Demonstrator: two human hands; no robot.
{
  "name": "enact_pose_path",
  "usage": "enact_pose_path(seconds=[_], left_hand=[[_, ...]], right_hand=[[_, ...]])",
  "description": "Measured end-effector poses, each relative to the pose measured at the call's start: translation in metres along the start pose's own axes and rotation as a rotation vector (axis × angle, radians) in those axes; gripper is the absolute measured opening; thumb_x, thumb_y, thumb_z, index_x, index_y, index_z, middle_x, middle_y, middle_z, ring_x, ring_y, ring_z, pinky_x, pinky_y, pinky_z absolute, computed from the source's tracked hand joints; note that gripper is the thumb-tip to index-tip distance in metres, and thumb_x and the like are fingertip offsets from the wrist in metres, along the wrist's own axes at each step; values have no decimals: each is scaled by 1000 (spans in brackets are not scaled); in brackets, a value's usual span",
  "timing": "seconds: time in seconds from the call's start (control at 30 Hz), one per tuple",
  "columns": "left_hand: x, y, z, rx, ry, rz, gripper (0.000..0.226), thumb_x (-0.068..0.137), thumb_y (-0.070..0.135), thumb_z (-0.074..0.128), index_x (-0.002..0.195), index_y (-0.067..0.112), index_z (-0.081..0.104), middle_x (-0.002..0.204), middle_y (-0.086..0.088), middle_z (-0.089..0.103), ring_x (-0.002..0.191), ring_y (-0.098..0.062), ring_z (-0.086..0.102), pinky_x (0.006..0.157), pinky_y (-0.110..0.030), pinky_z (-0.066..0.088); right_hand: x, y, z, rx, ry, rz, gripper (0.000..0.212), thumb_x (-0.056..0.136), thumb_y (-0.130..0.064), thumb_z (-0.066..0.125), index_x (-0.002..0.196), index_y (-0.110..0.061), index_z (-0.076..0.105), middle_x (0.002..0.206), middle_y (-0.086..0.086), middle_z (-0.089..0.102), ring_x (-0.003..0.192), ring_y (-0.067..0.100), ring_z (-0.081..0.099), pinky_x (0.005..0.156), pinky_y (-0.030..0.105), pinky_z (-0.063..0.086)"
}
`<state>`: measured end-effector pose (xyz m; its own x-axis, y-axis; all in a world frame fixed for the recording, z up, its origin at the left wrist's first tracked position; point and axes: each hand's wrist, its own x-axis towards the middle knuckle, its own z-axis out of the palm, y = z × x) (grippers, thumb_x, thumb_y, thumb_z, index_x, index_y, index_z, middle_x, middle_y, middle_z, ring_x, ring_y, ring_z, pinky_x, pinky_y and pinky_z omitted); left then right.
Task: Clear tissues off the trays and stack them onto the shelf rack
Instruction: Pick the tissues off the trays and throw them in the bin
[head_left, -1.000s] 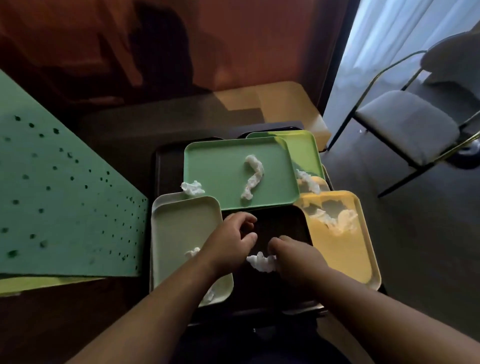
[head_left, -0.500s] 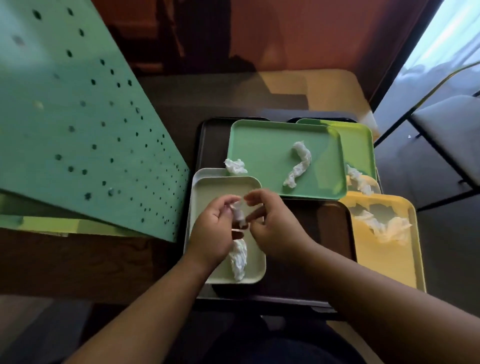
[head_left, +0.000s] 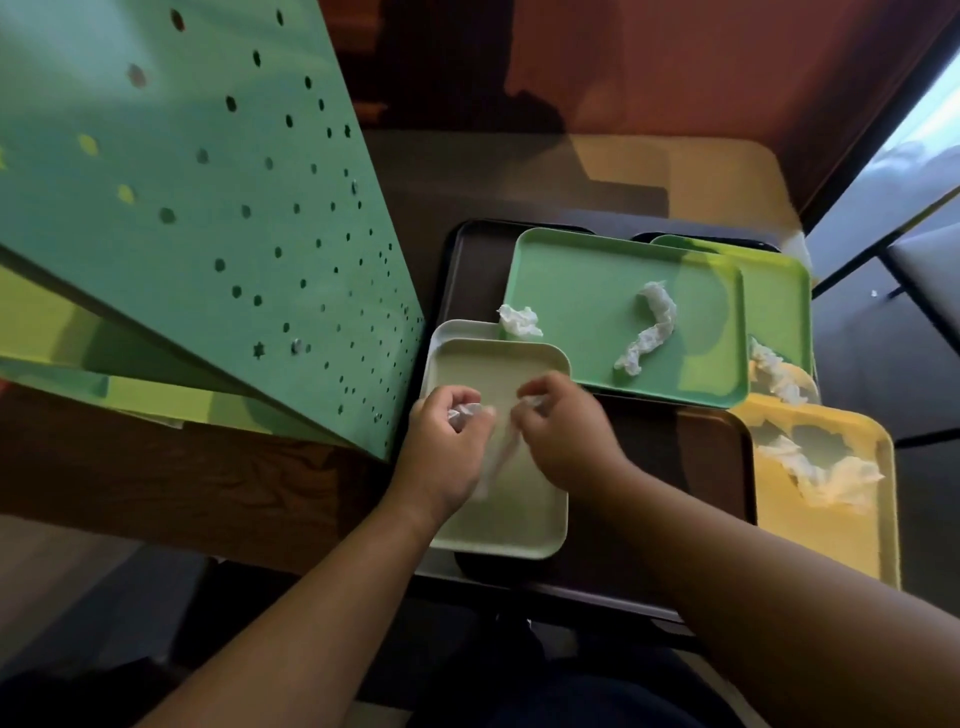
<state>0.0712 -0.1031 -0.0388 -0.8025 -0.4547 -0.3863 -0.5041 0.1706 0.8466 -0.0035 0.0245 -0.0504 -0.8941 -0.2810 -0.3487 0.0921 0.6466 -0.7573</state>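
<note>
— Our grip? Left hand (head_left: 441, 447) and right hand (head_left: 566, 441) each pinch one tissue (head_left: 467, 414), fingers closed.
— Where?
— We're just above the pale tray (head_left: 530, 519), beside the green tray (head_left: 587, 312).

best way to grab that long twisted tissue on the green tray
Pinch the long twisted white tissue at its middle bend, coming straight down from above. It lies flat and loose as a thin rope on the bare floor of the green rectangular tray, running from the far end back toward the person, so a mid-length pinch should lift both ends together. Both hands already seem to hold tissue, so one would need emptying first.
</note>
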Motion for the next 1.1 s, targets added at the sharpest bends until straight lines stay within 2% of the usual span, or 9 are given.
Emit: enact_pose_path(seconds=[0.13,0.27,0.33,0.43,0.63,0.73,0.83,0.97,1.1], left_hand=[[9,20,16,-106,-56,-52,49,77,71,48,99,29,64,111,-9,68,95,-22,69,86,-49,59],[26,46,31,-317,-123,-143,44,97,53,43,111,19,67,105,-11,73,87,-24,70,74,-42,61],[36,52,38,-395,-95,-209,27,102,33,49,110,12,65,101,-11,72,82,-21,67,66,-35,58],[49,53,43,-412,19,-258,19,98,6,48,100,17,63,96,-8,72,75,-16,65,56,-29,55],[63,45,43,-387,141,-227,33,91,-2,46,94,23,68,99,-9,74,80,-20,68,63,-32,56],[67,40,44,-370,190,-227,21,89,7,55,91,22,69,91,-6,74,79,-19,67,66,-35,57],[68,41,44,-352,232,-195,9,85,15,63,88,22,68,80,-1,71,71,-16,64,65,-36,56],[66,55,44,-415,245,-167,12,82,33,67,89,23,65,76,1,68,67,-15,62,63,-34,53],[65,66,53,-492,121,-166,30,82,46,65,98,22,61,95,-10,71,82,-23,65,70,-41,55]], right_hand=[[9,-24,-29,828,-49,188,9,90,-1,67,95,-6,63,82,12,68,71,21,69,71,34,61],[22,-33,-42,1167,-143,290,13,96,8,51,102,1,62,84,19,68,68,25,70,68,34,62],[35,-30,-45,989,-145,279,18,97,6,50,105,-3,64,93,18,69,66,21,69,62,33,61],[60,-19,-44,375,-26,108,24,97,-4,52,110,-19,67,111,5,70,73,13,63,60,23,51],[109,-15,-16,-334,-21,-114,48,94,-28,62,140,-24,50,136,7,49,112,27,59,93,35,48],[127,-14,1,-349,-4,-45,51,90,-27,65,138,-17,50,133,11,53,108,33,61,92,42,53],[141,-16,3,-335,7,-6,23,90,-22,64,110,-12,67,104,12,68,90,32,66,75,34,53],[123,-24,-21,-1,96,-17,18,95,-33,64,104,-18,68,90,-1,68,82,19,63,71,29,49],[55,-19,-55,193,-189,-113,18,93,-12,65,108,-21,71,96,-5,73,85,9,68,78,23,54]])
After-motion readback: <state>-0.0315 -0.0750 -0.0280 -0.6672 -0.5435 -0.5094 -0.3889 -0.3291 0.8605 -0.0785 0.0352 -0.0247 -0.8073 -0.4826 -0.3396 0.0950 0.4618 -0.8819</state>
